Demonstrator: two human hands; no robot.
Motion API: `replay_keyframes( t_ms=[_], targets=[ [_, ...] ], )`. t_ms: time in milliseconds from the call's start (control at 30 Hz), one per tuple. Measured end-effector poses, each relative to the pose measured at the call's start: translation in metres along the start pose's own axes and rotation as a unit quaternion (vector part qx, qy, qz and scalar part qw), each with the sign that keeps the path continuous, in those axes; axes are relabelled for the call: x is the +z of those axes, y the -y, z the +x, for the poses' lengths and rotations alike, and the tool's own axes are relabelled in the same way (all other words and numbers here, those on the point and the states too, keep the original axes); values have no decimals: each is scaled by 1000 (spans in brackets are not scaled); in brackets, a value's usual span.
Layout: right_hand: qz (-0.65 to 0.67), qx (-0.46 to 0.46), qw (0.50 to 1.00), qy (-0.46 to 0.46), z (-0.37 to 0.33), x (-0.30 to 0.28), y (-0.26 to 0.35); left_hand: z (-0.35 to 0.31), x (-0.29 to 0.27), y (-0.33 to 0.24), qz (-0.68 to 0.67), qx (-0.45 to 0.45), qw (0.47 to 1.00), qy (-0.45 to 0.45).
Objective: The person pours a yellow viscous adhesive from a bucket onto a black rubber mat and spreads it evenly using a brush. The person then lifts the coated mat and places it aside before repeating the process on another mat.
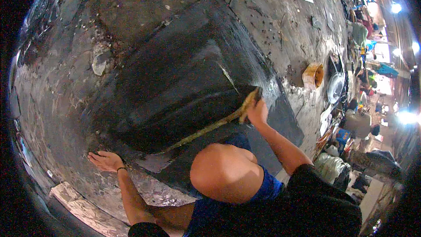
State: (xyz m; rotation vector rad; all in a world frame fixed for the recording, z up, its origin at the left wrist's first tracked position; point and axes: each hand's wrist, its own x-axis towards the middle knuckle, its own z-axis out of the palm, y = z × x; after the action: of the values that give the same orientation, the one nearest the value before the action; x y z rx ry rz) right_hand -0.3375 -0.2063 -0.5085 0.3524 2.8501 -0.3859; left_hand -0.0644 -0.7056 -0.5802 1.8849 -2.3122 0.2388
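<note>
A large black sheet [188, 39] lies spread on the dirty floor before me, dusty grey along its right side. Over it rests a long black piece [188, 109] with a yellowish-tan edge, which looks like a folded layer of sheet or hide. My right hand [258, 111] is closed on the tan edge at this piece's right end. To the lower left, my left hand [105, 161] is open, fingers stretched out, low over or on the floor; contact is unclear. A thin pale streak [228, 77], perhaps a narrow tool or a shine, shows near the right hand.
My bent bare knee [221, 171] is close to the sheet's near side. A yellowish tub [310, 77] and a clear plastic item [336, 88] stand to the right. Farther right are a blue can [342, 135], a pale bundle [331, 166] and several people under bright lamps.
</note>
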Motion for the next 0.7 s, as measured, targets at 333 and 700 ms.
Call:
replay_keyframes(
  t_ms=[333, 700],
  targets=[
    [49, -50, 998, 7, 115, 26, 239, 0, -7, 0, -32, 10, 999, -31],
    [-116, -364, 924, 32, 196, 15, 311, 0, -6, -3, -22, -27, 999, -7]
  ],
)
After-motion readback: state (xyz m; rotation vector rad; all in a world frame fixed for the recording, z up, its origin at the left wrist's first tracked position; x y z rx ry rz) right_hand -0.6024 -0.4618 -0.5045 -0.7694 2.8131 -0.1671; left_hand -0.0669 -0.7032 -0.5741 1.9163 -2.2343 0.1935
